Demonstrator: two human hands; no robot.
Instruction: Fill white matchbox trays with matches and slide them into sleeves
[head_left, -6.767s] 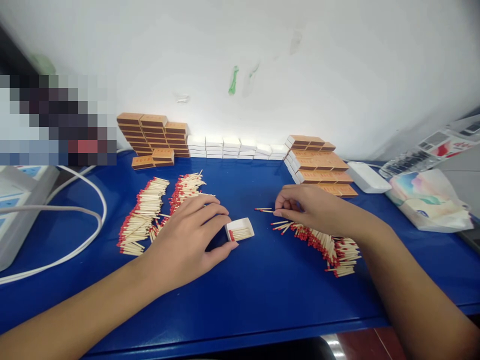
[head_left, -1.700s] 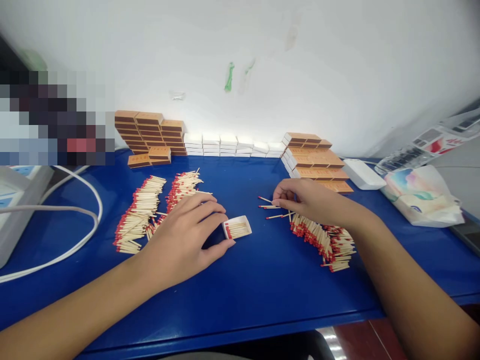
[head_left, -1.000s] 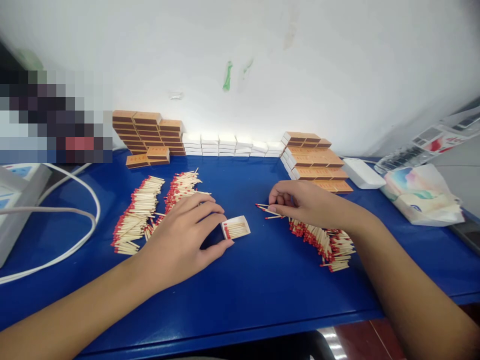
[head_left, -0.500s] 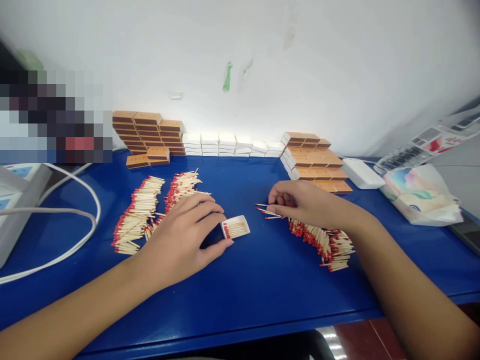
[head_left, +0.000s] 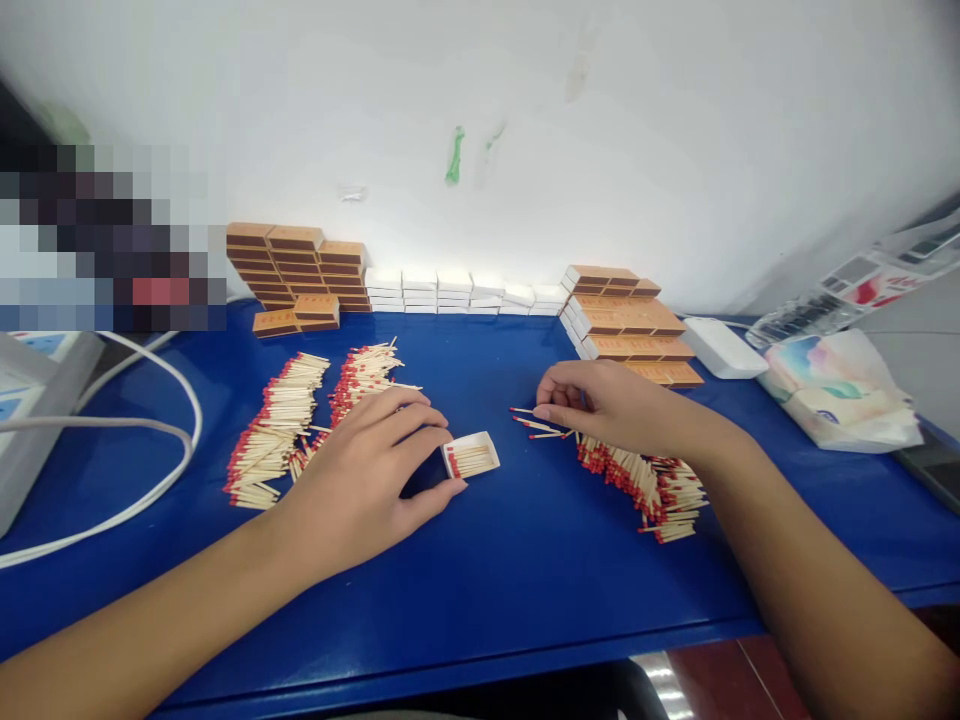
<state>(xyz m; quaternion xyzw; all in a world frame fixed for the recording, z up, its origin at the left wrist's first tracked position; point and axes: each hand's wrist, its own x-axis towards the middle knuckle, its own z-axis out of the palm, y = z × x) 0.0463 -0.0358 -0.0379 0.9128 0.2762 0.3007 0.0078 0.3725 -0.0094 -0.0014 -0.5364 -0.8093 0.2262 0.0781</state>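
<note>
My left hand (head_left: 375,455) steadies a small white matchbox tray (head_left: 491,450) between thumb and index finger at its left end. Inside the tray lies a row of red-tipped matches (head_left: 471,461), heads to the left. Over on the right, my right hand (head_left: 581,398) has thumb and fingertips pinched on a match (head_left: 520,409) whose red head points left. A few loose matches (head_left: 541,427) lie just below these fingertips. Under and beyond the right hand spreads a heap of matches (head_left: 637,480), partly covered by the hand.
Two more match heaps (head_left: 277,425) lie on the blue table (head_left: 465,590) at left. Along the wall stand stacked brown matchboxes (head_left: 296,265), white trays (head_left: 457,288) and more matchboxes (head_left: 630,320). A white adapter (head_left: 724,347) and tissue pack (head_left: 844,390) sit right; white cables (head_left: 196,400) loop left.
</note>
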